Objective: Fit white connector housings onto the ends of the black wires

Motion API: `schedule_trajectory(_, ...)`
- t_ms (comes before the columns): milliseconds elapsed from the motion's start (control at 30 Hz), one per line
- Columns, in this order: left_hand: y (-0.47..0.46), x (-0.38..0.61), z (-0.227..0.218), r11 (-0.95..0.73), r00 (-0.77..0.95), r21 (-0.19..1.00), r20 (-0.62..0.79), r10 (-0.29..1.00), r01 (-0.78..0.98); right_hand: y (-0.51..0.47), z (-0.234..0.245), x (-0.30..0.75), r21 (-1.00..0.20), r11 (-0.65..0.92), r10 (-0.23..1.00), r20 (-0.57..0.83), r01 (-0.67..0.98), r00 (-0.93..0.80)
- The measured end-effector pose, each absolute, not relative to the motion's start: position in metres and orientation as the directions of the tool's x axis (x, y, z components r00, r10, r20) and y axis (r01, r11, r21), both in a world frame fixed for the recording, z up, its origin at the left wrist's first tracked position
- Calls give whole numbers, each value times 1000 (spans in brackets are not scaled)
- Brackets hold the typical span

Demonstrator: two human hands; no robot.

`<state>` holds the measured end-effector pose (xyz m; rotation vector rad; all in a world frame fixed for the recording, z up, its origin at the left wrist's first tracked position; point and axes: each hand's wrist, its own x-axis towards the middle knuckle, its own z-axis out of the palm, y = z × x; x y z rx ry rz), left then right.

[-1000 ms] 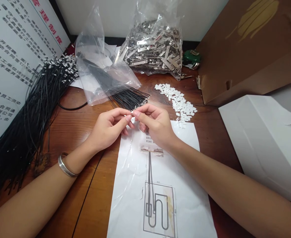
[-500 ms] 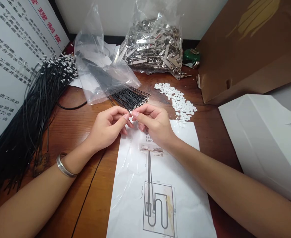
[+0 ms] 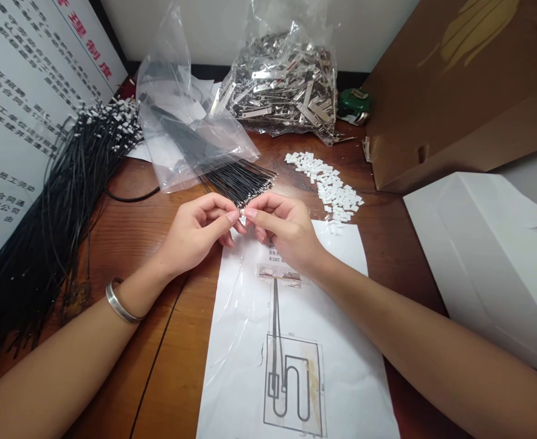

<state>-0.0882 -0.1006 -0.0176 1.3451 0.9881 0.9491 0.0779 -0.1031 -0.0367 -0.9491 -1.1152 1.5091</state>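
My left hand (image 3: 195, 235) and my right hand (image 3: 286, 231) meet fingertip to fingertip above the top of a printed sheet (image 3: 295, 366). Both pinch a tiny white piece (image 3: 241, 214) that the fingers mostly hide. Just behind the fingertips lie the bare ends of a bundle of thin black wires (image 3: 241, 180), which come out of a clear plastic bag (image 3: 181, 128). A heap of small white plastic pieces (image 3: 332, 189) lies to the right of my right hand. A silver bracelet (image 3: 119, 302) is on my left wrist.
A big sheaf of black wires with white tips (image 3: 53, 213) lies along the left, beside a printed board (image 3: 16, 110). A bag of metal clips (image 3: 286, 91) sits at the back, a brown cardboard box (image 3: 460, 91) and a white box (image 3: 492, 262) on the right.
Both hands stay pinched together at the same spot, with only slight finger movement. Nothing else has moved.
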Motion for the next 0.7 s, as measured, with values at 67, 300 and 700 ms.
schedule_trajectory(67, -100, -88, -17, 16, 326, 1000, -19, 945, 13, -103, -36, 78, -961, -84, 976, -26, -264, -216)
schedule_trajectory(300, -101, -89, -17, 22, 346, 1000, -13, 938, -20, -103, -35, 78, -958, -92, 970, -24, -271, -242)
schedule_trajectory(700, -100, -92, -18, 21, 368, 1000, -23, 930, 7, -103, -36, 80, -980, -25, 951, 38, -196, -308)
